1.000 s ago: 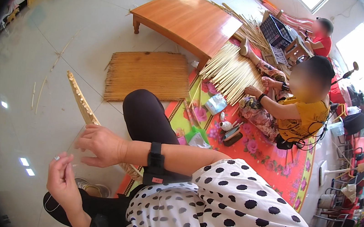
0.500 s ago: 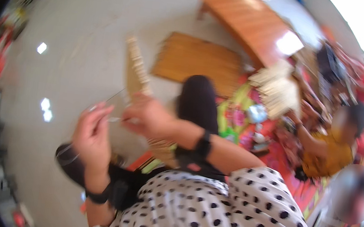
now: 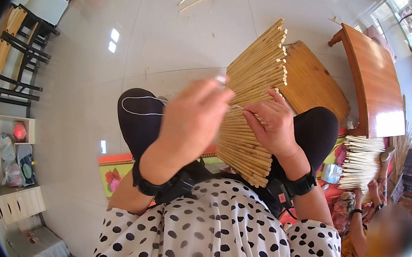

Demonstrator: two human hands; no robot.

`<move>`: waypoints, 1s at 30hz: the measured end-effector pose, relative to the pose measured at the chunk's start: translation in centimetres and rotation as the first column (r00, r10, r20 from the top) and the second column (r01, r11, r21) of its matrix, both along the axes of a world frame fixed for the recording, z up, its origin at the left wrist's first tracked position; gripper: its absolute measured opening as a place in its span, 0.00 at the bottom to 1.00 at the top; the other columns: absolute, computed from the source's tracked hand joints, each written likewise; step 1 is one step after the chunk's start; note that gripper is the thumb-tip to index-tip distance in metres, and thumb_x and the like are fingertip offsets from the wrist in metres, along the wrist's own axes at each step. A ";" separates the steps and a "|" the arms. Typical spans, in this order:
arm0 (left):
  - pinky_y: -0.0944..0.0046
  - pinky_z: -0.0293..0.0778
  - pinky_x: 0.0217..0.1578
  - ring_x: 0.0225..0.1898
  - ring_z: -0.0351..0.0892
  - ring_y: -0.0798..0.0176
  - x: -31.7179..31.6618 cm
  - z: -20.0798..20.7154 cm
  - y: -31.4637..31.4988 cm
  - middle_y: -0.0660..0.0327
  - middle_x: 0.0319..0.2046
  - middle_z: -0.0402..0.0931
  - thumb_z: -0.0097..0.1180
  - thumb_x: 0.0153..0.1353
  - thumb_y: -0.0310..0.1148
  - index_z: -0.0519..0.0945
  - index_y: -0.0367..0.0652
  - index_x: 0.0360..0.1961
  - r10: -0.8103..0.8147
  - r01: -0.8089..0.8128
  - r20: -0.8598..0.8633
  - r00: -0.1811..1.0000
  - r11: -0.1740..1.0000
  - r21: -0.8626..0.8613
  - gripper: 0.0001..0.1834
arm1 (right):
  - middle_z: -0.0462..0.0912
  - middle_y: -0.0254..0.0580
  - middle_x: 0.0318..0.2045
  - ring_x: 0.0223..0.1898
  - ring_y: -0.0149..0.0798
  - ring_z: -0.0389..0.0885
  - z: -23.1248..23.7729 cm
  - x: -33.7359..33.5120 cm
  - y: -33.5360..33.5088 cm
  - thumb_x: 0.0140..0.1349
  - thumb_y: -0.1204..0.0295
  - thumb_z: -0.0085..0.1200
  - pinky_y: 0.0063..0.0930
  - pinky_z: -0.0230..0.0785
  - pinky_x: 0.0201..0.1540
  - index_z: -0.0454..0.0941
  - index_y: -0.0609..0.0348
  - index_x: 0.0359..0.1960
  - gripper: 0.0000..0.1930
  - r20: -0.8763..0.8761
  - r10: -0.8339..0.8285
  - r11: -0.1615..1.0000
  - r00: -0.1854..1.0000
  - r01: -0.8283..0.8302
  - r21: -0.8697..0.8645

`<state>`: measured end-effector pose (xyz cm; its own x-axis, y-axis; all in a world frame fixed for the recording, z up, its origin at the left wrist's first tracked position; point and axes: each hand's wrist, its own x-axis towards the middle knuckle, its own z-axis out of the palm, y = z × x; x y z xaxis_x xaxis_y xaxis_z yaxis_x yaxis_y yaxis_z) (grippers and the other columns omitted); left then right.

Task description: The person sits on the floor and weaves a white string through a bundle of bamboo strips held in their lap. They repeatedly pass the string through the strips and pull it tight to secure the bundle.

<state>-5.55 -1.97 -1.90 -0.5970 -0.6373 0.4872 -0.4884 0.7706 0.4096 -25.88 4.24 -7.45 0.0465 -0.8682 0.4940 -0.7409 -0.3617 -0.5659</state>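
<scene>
We have the stick mat [image 3: 255, 91] between our knees [image 3: 315, 130], our left hand [image 3: 195, 114] over its left side, our right hand [image 3: 275, 121] over its right, thread [image 3: 236, 107] between them. Behind the mat, rightward, lies a panel [image 3: 316, 78]; farther right, a table [image 3: 379, 78] and a co-worker [image 3: 356, 252]. Well left stands a shelf unit [image 3: 21, 205].

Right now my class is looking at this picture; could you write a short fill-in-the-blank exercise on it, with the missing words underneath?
Of the left hand and the right hand, the ____ one is nearer the flat brown mat.
The loop of thread over the left knee is ____ in colour.
The seated co-worker wears a ____ top.
In the picture, the mat lies between the sticks and the wooden ____.

Missing words: right; white; yellow; table.
</scene>
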 end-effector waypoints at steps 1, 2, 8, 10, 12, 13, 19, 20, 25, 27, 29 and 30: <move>0.56 0.79 0.40 0.41 0.82 0.51 -0.7 -0.5 0.4 0.54 0.45 0.79 0.61 0.55 0.23 0.79 0.40 0.42 -0.106 0.106 -0.017 0.994 0.994 -0.019 0.13 | 0.82 0.38 0.23 0.28 0.42 0.83 0.0 0.1 0.0 0.55 0.75 0.66 0.50 0.70 0.61 0.84 0.56 0.32 0.04 0.001 0.008 1.000 1.000 -0.008 0.003; 0.56 0.78 0.38 0.40 0.81 0.52 -1.3 -1.1 0.6 0.55 0.42 0.79 0.60 0.55 0.24 0.79 0.40 0.41 -0.111 0.111 0.018 0.994 0.994 -0.009 0.11 | 0.82 0.38 0.23 0.28 0.42 0.83 0.0 0.0 0.0 0.54 0.76 0.66 0.49 0.69 0.61 0.83 0.57 0.32 0.05 0.001 0.012 1.000 1.000 -0.012 0.002; 0.57 0.77 0.31 0.33 0.80 0.55 -1.9 -3.3 0.6 0.59 0.28 0.76 0.58 0.57 0.25 0.77 0.41 0.34 -0.152 0.145 0.087 0.984 0.986 0.086 0.04 | 0.83 0.38 0.25 0.30 0.41 0.84 0.5 -0.2 0.3 0.54 0.82 0.63 0.48 0.68 0.63 0.83 0.59 0.32 0.06 0.037 0.052 0.998 0.998 -0.053 0.026; 0.56 0.77 0.30 0.32 0.81 0.54 -1.9 -3.5 0.5 0.59 0.26 0.77 0.58 0.57 0.25 0.77 0.41 0.34 -0.169 0.159 0.078 0.983 0.980 0.117 0.04 | 0.84 0.40 0.28 0.33 0.42 0.84 0.4 -0.3 0.4 0.54 0.81 0.62 0.47 0.68 0.62 0.83 0.59 0.35 0.07 0.044 -0.017 0.999 0.999 0.019 -0.048; 0.58 0.76 0.30 0.31 0.81 0.53 -1.8 -3.9 0.1 0.56 0.28 0.79 0.61 0.58 0.25 0.78 0.38 0.35 -0.148 0.141 0.023 0.989 0.972 0.186 0.06 | 0.85 0.43 0.33 0.36 0.45 0.84 -0.2 -0.1 0.4 0.56 0.78 0.62 0.45 0.70 0.59 0.83 0.59 0.38 0.08 0.069 -0.173 0.959 0.983 0.184 -0.214; 0.59 0.76 0.30 0.31 0.82 0.53 -1.8 -4.2 -0.2 0.55 0.28 0.80 0.63 0.58 0.24 0.78 0.37 0.36 -0.136 0.133 -0.004 0.991 0.966 0.221 0.06 | 0.84 0.44 0.36 0.39 0.45 0.83 -0.5 0.0 0.4 0.57 0.78 0.61 0.42 0.70 0.58 0.82 0.60 0.41 0.10 0.161 -0.290 0.928 0.943 0.318 -0.195; 0.53 0.73 0.27 0.28 0.80 0.48 -0.1 -5.6 -2.0 0.53 0.26 0.78 0.59 0.61 0.24 0.75 0.38 0.33 0.053 0.171 -0.380 0.924 0.831 0.530 0.04 | 0.81 0.42 0.46 0.49 0.33 0.77 -3.5 -0.8 1.2 0.68 0.69 0.55 0.27 0.69 0.52 0.75 0.68 0.52 0.16 0.695 -0.617 0.785 0.368 0.353 0.509; 0.53 0.73 0.28 0.27 0.79 0.46 0.2 -5.7 -2.2 0.52 0.26 0.79 0.59 0.61 0.24 0.75 0.38 0.34 0.052 0.168 -0.376 0.925 0.832 0.529 0.04 | 0.81 0.40 0.44 0.45 0.28 0.78 -2.2 -0.2 1.0 0.69 0.68 0.54 0.25 0.71 0.46 0.76 0.70 0.51 0.16 0.764 -0.597 0.801 0.244 0.229 0.553; 0.56 0.73 0.26 0.24 0.79 0.48 -0.2 -7.1 -1.5 0.49 0.23 0.78 0.59 0.62 0.25 0.76 0.39 0.35 -0.095 0.157 -0.152 0.984 0.866 0.475 0.03 | 0.83 0.37 0.35 0.33 0.28 0.78 -2.5 -2.5 1.1 0.69 0.70 0.54 0.24 0.71 0.37 0.79 0.70 0.45 0.12 0.631 -0.691 0.685 0.352 0.041 0.728; 0.52 0.72 0.25 0.24 0.78 0.44 -1.1 -7.9 -0.8 0.48 0.21 0.77 0.58 0.62 0.25 0.75 0.40 0.34 -0.128 0.164 -0.108 0.986 0.874 0.458 0.04 | 0.83 0.35 0.33 0.32 0.26 0.77 -2.6 -2.6 1.0 0.68 0.71 0.55 0.23 0.70 0.35 0.80 0.70 0.43 0.12 0.535 -0.697 0.661 0.477 0.138 0.737; 0.48 0.71 0.25 0.24 0.78 0.40 -1.5 -8.4 -0.2 0.46 0.21 0.76 0.58 0.61 0.25 0.75 0.40 0.33 -0.146 0.149 -0.044 0.988 0.871 0.468 0.04 | 0.82 0.34 0.32 0.30 0.25 0.75 -2.7 -2.6 0.9 0.68 0.70 0.55 0.23 0.68 0.33 0.81 0.69 0.42 0.11 0.550 -0.671 0.693 0.497 0.157 0.703; 0.46 0.71 0.25 0.24 0.78 0.40 -1.7 -8.8 0.0 0.47 0.20 0.76 0.58 0.62 0.26 0.74 0.40 0.33 -0.158 0.143 -0.006 0.987 0.878 0.457 0.04 | 0.82 0.34 0.31 0.30 0.24 0.74 -2.7 -2.6 0.8 0.68 0.70 0.56 0.23 0.68 0.32 0.81 0.69 0.42 0.11 0.558 -0.657 0.709 0.507 0.164 0.686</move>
